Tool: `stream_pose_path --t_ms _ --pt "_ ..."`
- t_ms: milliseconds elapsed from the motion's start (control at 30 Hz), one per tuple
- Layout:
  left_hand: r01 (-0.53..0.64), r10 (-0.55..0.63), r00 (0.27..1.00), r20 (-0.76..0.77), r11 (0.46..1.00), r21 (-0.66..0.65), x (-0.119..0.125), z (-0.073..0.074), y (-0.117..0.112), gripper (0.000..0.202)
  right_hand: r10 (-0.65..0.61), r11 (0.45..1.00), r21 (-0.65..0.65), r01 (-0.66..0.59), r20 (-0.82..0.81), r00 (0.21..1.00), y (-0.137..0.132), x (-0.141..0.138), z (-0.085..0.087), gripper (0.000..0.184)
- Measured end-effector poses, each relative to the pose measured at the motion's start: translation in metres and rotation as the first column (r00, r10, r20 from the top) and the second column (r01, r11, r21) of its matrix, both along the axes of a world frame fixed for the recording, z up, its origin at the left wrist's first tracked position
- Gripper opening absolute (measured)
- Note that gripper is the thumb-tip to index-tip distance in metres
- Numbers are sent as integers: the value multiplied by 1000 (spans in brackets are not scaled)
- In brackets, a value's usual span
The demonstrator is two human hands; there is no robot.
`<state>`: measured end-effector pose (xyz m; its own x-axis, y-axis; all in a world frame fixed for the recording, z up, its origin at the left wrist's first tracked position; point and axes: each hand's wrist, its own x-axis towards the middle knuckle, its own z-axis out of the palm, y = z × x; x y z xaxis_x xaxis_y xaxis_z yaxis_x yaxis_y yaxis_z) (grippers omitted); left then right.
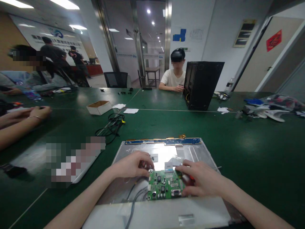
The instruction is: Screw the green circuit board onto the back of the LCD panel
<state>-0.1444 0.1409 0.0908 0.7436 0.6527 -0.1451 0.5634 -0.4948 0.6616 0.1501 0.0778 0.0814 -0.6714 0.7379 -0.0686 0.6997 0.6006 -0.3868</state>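
Note:
A green circuit board [160, 183] lies over the bare metal back of a display panel [133, 147]. My left hand [134, 163] has its fingers curled and its thumb at the board's upper left corner. On the other side, my right hand [202, 178] grips the right edge between fingers and thumb. Something red shows under its palm, too hidden to name. A flat ribbon cable [169, 166] joins the board's top edge. Grey cables [138, 194] run from its left side toward me. A narrow blue circuit strip [164, 142] lines the panel's far edge.
On the green table [250, 152] stand a black computer case [205, 86] and an open white box [98, 108]. Black cables [111, 125] lie left of the panel, near a blurred-out flat object [78, 162]. A person [175, 74] sits opposite; another person's hands [35, 114] are at left.

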Motion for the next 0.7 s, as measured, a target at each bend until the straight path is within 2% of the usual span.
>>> stream_pose_path --t_ms 233,333,433,500,567,600,633,700 --pt "1 -1 1000 12 1000 -11 -1 -1 2 17 5 1000 9 -5 6 1000 0 -1 1 65" --pt "-1 1 1000 13 1000 6 -1 -2 1 19 47 997 69 -47 -2 999 -1 1 1 59" --pt "-37 36 999 22 998 45 -3 -3 1 20 70 968 246 -56 -49 996 0 10 -1 40" --pt "-96 90 994 57 989 112 -5 -5 3 18 50 894 447 19 -143 988 2 17 -4 27" --pt "-190 168 979 118 956 222 -7 -8 7 18 20 788 604 118 -217 976 7 23 -9 23" --pt "-248 211 965 153 926 285 -8 -10 9 19 -10 755 638 153 -222 975 10 25 -11 24" --pt "-306 254 949 187 888 343 -8 -13 11 21 -61 745 642 180 -204 977 13 26 -14 25" --pt "-370 301 927 222 825 427 -8 -21 16 27 -187 777 591 217 -112 976 19 25 -19 29"
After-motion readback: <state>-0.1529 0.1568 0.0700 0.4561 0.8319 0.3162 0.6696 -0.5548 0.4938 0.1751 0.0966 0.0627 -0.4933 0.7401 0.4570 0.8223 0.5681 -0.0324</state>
